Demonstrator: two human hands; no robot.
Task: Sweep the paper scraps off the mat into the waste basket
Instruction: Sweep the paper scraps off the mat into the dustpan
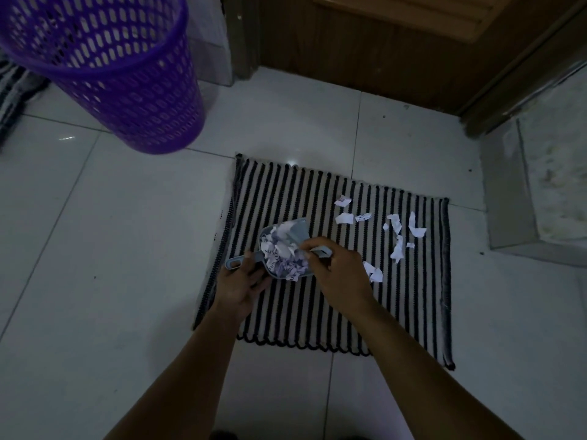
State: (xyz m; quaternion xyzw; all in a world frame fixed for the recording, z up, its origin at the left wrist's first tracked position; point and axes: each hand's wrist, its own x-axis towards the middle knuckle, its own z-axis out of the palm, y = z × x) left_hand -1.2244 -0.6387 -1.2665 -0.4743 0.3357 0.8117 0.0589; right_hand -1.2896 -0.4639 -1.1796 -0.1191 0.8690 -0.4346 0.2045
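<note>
A black-and-white striped mat (317,312) lies on the white tiled floor. My left hand (239,282) grips the handle of a small light-blue dustpan (270,242) that rests on the mat's left part, filled with white paper scraps (286,255). My right hand (338,269) holds a small light-blue brush (319,250) at the pan's right edge, against the scraps. Several loose paper scraps (397,230) lie scattered on the mat's right half. The purple mesh waste basket (127,74) stands on the floor at the far left, well apart from the mat.
A brown wooden door (365,42) closes the far side behind the mat. A raised stone step (546,185) borders the right. Another striped mat (12,90) peeks out at the left edge behind the basket. Open tiles lie between mat and basket.
</note>
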